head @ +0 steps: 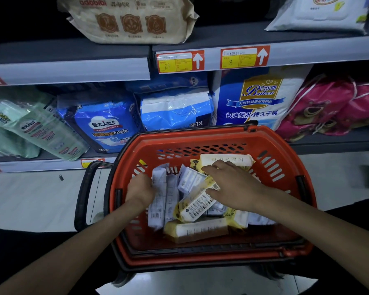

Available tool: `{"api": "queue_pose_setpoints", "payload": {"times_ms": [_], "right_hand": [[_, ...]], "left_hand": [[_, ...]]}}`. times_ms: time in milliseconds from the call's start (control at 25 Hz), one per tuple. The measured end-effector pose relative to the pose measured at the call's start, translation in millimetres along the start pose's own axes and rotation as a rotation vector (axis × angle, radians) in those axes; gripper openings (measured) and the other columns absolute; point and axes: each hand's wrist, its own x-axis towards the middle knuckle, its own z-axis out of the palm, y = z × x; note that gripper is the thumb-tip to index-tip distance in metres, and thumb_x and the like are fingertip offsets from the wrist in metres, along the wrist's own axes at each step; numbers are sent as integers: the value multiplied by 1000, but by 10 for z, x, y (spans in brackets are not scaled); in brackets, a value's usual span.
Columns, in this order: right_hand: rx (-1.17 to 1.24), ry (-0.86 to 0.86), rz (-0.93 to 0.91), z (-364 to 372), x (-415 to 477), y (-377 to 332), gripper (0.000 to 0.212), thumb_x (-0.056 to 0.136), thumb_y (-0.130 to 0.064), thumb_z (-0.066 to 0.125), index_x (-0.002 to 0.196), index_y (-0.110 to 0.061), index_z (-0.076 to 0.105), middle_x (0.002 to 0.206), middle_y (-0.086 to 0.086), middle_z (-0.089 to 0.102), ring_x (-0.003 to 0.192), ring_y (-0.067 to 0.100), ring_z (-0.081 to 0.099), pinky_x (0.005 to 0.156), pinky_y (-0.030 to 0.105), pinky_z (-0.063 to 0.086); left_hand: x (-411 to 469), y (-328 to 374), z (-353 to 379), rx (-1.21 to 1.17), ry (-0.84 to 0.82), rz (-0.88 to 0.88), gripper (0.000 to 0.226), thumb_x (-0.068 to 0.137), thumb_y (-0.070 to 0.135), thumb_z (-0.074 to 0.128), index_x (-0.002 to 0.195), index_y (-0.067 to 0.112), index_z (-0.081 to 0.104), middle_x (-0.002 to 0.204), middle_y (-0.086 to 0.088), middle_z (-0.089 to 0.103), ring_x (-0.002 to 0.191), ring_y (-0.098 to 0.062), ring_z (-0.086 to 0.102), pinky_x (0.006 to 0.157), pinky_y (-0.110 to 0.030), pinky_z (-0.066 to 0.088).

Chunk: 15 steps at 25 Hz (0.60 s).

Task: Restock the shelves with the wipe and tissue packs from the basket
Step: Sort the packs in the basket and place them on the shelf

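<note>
Pinching yellow pack [197,204] in basket [200,137], right hand [234,186], left hand's [140,188] fingers hidden

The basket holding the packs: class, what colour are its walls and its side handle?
The basket is red-orange, with a black handle; the head view shows it.

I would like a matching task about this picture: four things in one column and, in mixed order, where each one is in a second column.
Column one:
1. left hand
2. right hand
3. beige pack
4. pink bags

Column two:
A. on the upper shelf
B. on the lower shelf, far right
C. grips a white pack in the basket
D. touches a yellow-and-white pack

Pairs: 1-C, 2-D, 3-A, 4-B
</note>
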Motion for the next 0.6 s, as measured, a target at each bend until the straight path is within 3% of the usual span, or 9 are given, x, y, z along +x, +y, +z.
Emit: {"api": "queue_pose_setpoints", "payload": {"times_ms": [80, 200, 280, 400, 480, 600], "right_hand": [[68, 1, 2, -28, 1, 2, 66, 102, -45, 57, 159, -23, 32, 146, 7, 47, 132, 28, 49, 106, 44, 46], [280, -18, 55, -42, 17, 7, 70, 100, -50, 60, 159, -24, 31, 148, 7, 50, 130, 28, 53, 106, 47, 47], [589, -30, 127, -104, 28, -8, 74, 96, -52, 67, 158, -26, 35, 148, 4, 56, 127, 24, 60, 107, 46, 49], [1251, -111, 103, -269, 8, -45, 62, 85, -33, 83, 141, -31, 58, 130, -2, 73, 118, 19, 70, 107, 46, 52], [1453, -129, 48, -337, -32, -74, 67, 76, -21, 87, 138, -29, 61, 128, -1, 74, 118, 20, 71, 104, 48, 55], [1466, 46, 102, -217, -27, -101, 80, 71, -17, 94, 140, -31, 56, 127, -2, 74, 116, 20, 72, 103, 52, 55]], "left_hand": [[-11, 74, -254, -58, 16, 83, 33, 85, 1, 68, 53, 4, 60, 54, -9, 59, 54, -29, 59, 46, -29, 40], [-99, 251, -667, -506, -147, 134, 6, 89, 6, 78, 89, 0, 78, 82, -15, 78, 79, -35, 76, 73, -40, 63], [-213, 374, -870, -822, -329, 151, 23, 88, 9, 77, 106, -5, 76, 102, -20, 79, 98, -38, 76, 90, -46, 62], [-309, 517, -983, -1126, -445, 205, 42, 88, 11, 71, 124, -10, 66, 119, -23, 74, 110, -35, 73, 95, -40, 61], [-352, 588, -971, -1193, -462, 231, 39, 91, 11, 68, 125, -6, 66, 123, -20, 74, 114, -32, 72, 96, -37, 60], [-444, 692, -905, -1134, -503, 266, 34, 99, 19, 62, 130, 7, 68, 129, -15, 72, 120, -31, 69, 103, -43, 55]]}}
